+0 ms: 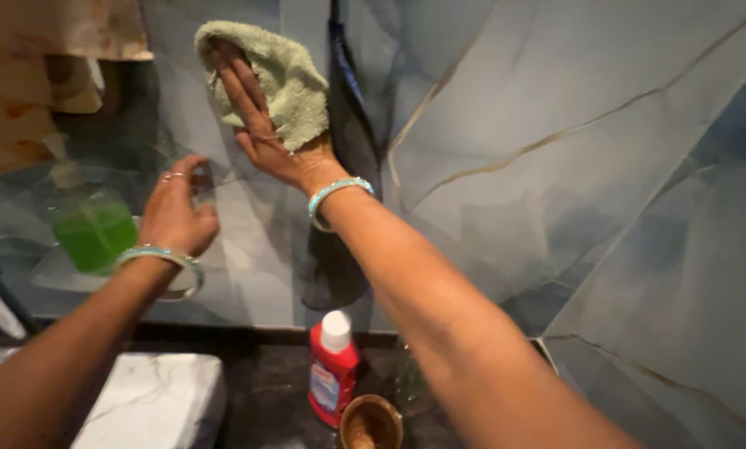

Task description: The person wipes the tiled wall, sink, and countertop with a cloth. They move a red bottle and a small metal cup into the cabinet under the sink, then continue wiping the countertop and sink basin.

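Head view: right hand (260,125) presses a pale green cloth (285,79) flat against the marbled wall tile (556,166), fingers spread; the cloth looks soft, light, easily bunched at any edge; left hand (177,212) hovers loosely curled, grasping nothing; below, a red bottle (333,374) with white cap stands on the dark tabletop (265,391).

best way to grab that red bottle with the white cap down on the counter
Probably take the red bottle around its body just below the white cap, coming from above and the left. It stands upright, its top is unobstructed, and a brown cup sits close at its lower right, while the right forearm crosses on that side too.
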